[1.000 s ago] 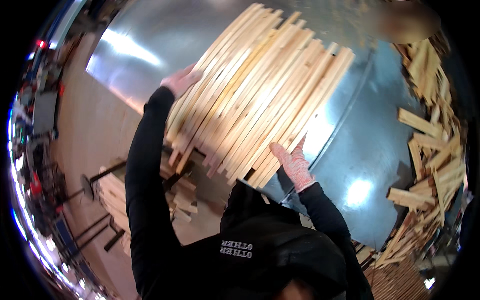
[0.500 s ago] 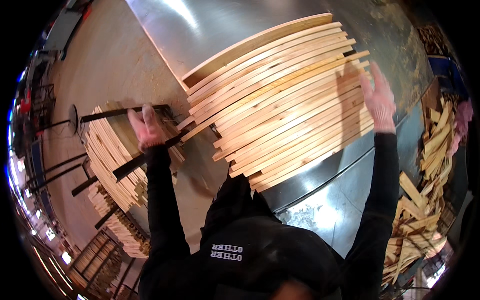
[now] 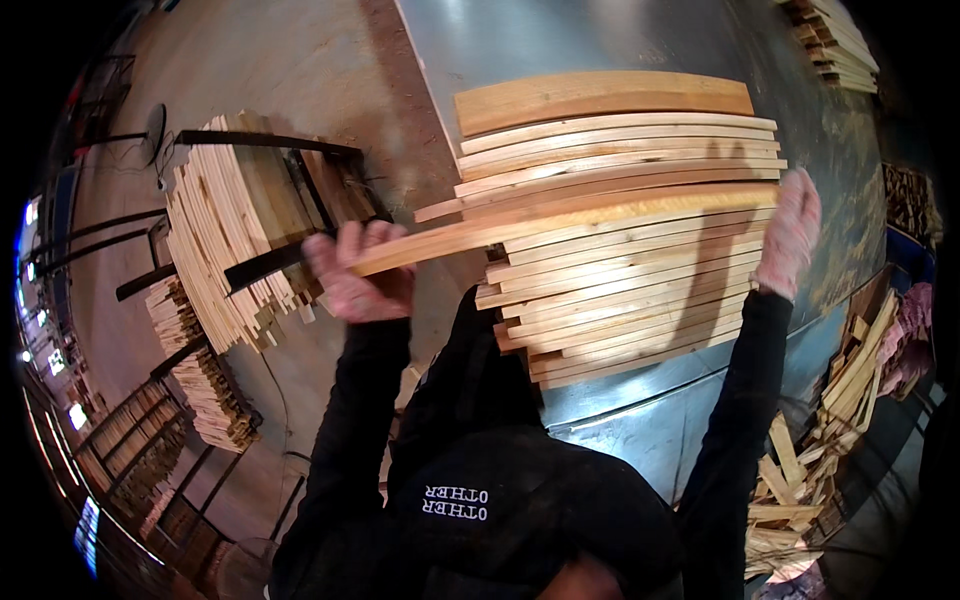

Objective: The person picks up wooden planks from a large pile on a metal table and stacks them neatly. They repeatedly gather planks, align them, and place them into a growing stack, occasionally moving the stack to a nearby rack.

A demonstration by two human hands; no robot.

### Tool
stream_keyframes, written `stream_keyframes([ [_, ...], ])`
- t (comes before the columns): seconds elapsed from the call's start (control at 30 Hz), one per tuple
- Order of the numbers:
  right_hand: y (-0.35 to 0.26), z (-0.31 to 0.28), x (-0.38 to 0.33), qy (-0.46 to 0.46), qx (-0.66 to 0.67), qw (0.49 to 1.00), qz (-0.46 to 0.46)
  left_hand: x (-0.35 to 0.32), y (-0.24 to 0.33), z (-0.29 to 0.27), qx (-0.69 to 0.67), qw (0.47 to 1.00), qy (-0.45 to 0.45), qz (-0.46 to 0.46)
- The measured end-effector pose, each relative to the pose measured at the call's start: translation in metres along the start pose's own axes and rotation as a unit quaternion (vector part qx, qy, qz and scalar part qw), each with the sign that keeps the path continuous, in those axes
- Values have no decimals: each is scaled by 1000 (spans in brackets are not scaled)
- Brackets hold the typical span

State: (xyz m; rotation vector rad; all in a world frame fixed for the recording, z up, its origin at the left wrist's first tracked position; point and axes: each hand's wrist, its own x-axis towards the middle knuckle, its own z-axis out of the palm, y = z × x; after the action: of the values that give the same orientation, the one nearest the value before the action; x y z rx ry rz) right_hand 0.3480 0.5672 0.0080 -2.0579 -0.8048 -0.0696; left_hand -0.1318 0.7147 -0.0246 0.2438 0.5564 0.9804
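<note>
A long wooden strip lies slantwise over a row of similar pale wooden strips on a metal table. My left hand is closed around its left end, which juts out past the row and is lifted. At the other end, my right hand holds the strip's tip, its fingers pressed together; the thumb is hidden. Beyond the row rests a wider board, flat side up.
A black metal rack with stacked strips stands on the floor at left, more stacks below it. Right of the table lies a heap of wood offcuts beside a pink cloth. Another strip stack sits at far right.
My left hand has come right and closed on the strip's end, pulling or lifting it leftward. The right hand has moved onto its other end. The far board has tipped flat, and the view has turned.
</note>
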Motion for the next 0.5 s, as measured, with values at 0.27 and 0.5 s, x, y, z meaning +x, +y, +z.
stream_keyframes([
  [0.27,-171,23,-197,-165,343,921,-80,-30,-8,34,159,983,-66,-69],
  [0.5,-86,-70,-293,29,131,971,199,-100,164,-35,117,993,17,-18],
])
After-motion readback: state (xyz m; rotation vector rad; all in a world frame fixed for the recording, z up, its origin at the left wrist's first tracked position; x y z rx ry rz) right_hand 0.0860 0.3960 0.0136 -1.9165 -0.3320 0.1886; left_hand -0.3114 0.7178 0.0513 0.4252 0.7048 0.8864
